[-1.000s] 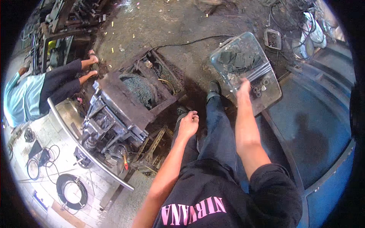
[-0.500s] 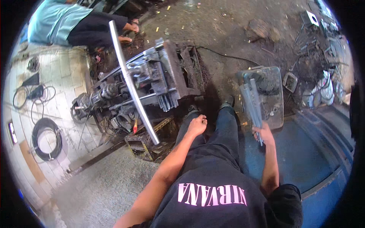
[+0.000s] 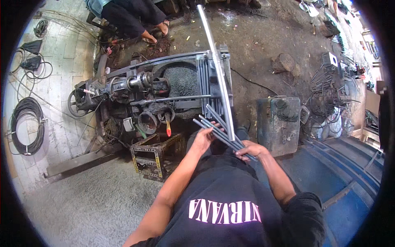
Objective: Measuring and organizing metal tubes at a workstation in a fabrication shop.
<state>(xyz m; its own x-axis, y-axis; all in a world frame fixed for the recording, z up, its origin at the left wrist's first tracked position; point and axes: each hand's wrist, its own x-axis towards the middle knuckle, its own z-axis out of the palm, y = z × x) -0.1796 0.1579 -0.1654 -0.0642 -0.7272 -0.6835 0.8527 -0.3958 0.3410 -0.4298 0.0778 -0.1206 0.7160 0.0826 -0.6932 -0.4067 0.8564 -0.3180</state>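
A loose bundle of several grey metal rods [image 3: 223, 132] is held slantwise in front of my body. My right hand [image 3: 252, 150] is closed round their near ends. Around the far part of the bundle, my left hand [image 3: 203, 139] has its fingers curled, and the rod tips fan out past it. Just beyond my hands, more rods [image 3: 203, 78] lie side by side across the right end of a greasy machine [image 3: 135, 82]. A long shiny metal bar [image 3: 218, 70] slants over that end; what supports it cannot be made out.
A battered metal box [image 3: 278, 127] stands to the right. At the left are a perforated metal crate [image 3: 150, 158], an orange-tipped tool [image 3: 168, 128] and a coil of black cable [image 3: 29, 125]. A co-worker's legs [image 3: 135, 20] show beyond the machine.
My right hand has brought the rods from beside the metal box to the middle, and my left hand has taken hold of them. The view has shifted, and the long bar now crosses the machine's right end.
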